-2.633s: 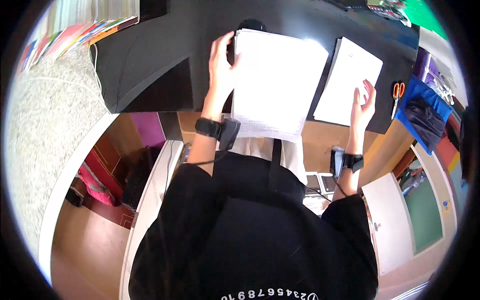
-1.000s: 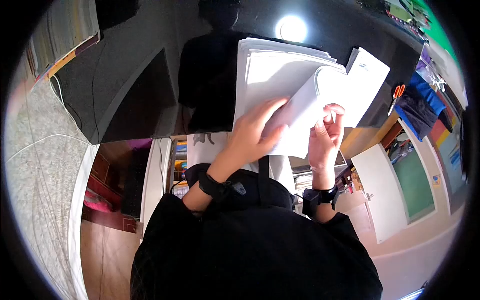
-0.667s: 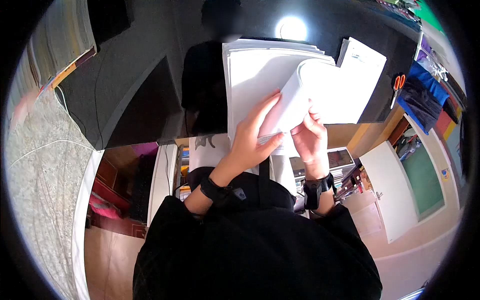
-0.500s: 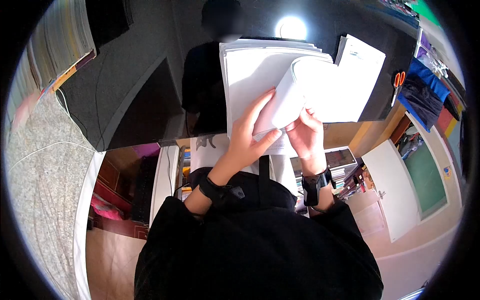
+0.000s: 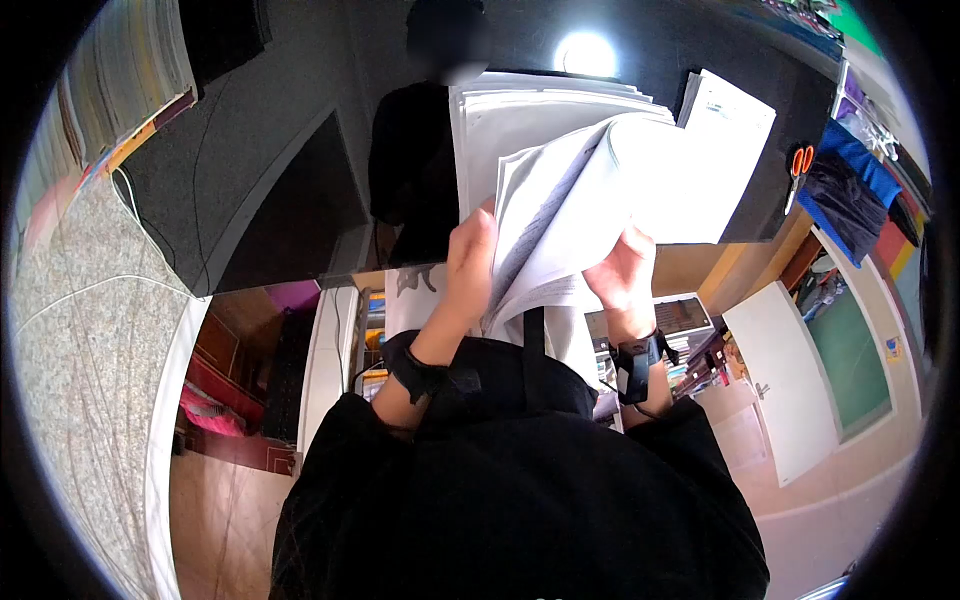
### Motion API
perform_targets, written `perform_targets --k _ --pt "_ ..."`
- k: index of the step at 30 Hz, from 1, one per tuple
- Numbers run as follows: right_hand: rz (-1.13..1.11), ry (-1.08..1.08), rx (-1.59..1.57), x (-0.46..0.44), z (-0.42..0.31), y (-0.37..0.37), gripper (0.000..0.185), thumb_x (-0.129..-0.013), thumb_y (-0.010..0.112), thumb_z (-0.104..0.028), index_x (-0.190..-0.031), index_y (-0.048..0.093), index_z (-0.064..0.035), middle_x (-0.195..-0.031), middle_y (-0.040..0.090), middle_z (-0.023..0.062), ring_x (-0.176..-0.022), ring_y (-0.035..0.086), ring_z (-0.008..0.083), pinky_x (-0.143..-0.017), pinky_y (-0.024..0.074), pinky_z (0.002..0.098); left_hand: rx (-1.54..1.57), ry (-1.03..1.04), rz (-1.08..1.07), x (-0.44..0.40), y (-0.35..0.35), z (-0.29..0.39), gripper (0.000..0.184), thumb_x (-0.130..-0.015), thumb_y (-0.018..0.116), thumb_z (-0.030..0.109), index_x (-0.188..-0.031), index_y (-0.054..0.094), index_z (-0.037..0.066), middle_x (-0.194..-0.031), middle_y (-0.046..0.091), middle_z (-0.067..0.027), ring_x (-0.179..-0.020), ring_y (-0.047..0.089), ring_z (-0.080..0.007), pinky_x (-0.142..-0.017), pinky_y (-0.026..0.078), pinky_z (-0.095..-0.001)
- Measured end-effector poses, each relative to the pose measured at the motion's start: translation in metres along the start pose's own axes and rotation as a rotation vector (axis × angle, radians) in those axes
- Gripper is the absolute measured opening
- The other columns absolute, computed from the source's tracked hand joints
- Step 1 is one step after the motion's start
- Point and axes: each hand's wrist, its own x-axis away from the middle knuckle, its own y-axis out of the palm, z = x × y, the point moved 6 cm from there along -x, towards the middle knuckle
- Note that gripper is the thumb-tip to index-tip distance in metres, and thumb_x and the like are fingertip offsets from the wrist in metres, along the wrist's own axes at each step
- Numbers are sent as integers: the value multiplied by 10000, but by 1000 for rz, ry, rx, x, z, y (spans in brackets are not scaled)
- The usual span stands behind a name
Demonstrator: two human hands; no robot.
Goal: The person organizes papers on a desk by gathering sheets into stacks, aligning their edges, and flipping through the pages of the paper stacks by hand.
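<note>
Several printed sheets of paper (image 5: 570,215) are lifted and curved over the near edge of the black table, with dense print showing on one. My left hand (image 5: 472,262) is closed at their left edge, its fingers partly hidden behind the paper. At their lower right, my right hand (image 5: 624,268) holds the curled part, with its fingertips tucked out of sight. Beneath lies a stack of white paper (image 5: 477,140) on the table. To the right, another pile of paper (image 5: 738,125) sits at a slant, its near part washed out by glare.
The glossy black table (image 5: 300,185) reflects a bright round light (image 5: 587,55). Orange-handled scissors (image 5: 797,178) lie at its right end, by a blue and black cloth item (image 5: 845,190). Thick stacked books or papers (image 5: 120,85) stand at far left. Shelves with books (image 5: 680,350) are below the edge.
The rolled sheets have opened out and fanned to the left, showing printed text. My left hand has shifted to their left edge; my right hand has moved slightly down and right.
</note>
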Motion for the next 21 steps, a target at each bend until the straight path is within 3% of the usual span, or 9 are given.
perform_targets --k 4,7,8,11,14,18,21 --pt "-4 14 -19 0 -2 -9 558 -722 716 -190 -1226 520 -52 -1174 590 91 -1121 537 262 -992 407 431 -59 -15 -17 -7 -10 -6 317 -995 407 241 -999 579 -26 -783 555 8 -727 463 -46 -670 378 -208" --pt "14 21 -23 -4 0 -7 583 -698 711 -185 -1231 517 -53 -1187 584 95 -1124 537 264 -996 407 434 -246 26 -7 -8 -3 10 264 -984 448 215 -997 576 -16 -772 537 22 -720 445 -39 -647 368 -199" --pt "24 21 -23 -5 1 -4 589 -691 709 -183 -1232 517 -53 -1191 582 96 -1125 536 265 -999 405 435 -178 50 43 -10 1 12 223 -974 464 176 -1004 568 -18 -783 546 15 -734 450 -37 -642 366 -190" --pt "-4 32 -54 -7 4 14 396 -781 679 -146 -1143 564 -34 -1086 624 72 -1049 574 217 -937 441 366 -234 121 98 -13 2 18 231 -980 443 177 -1011 564 -18 -795 551 4 -743 456 -39 -650 376 -198" --pt "2 36 -47 -10 5 6 407 -778 684 -149 -1148 560 -32 -1095 620 70 -1045 572 213 -932 435 352 -264 123 113 -14 -4 14 234 -977 446 189 -1034 552 -13 -840 567 -20 -767 472 -51 -682 389 -208" --pt "8 -6 -22 -11 3 8 415 -777 689 -157 -1149 558 -28 -1089 621 68 -1037 572 208 -923 431 347 -219 281 42 -14 -6 19 259 -965 464 206 -1093 528 -10 -921 579 -52 -844 496 -73 -727 395 -222" --pt "35 11 -36 -12 5 7 432 -777 689 -159 -1163 549 -24 -1085 619 68 -1038 566 210 -925 426 360 -223 224 68 -18 -3 21 270 -971 453 202 -1097 535 -23 -874 579 -50 -827 494 -67 -717 391 -215"
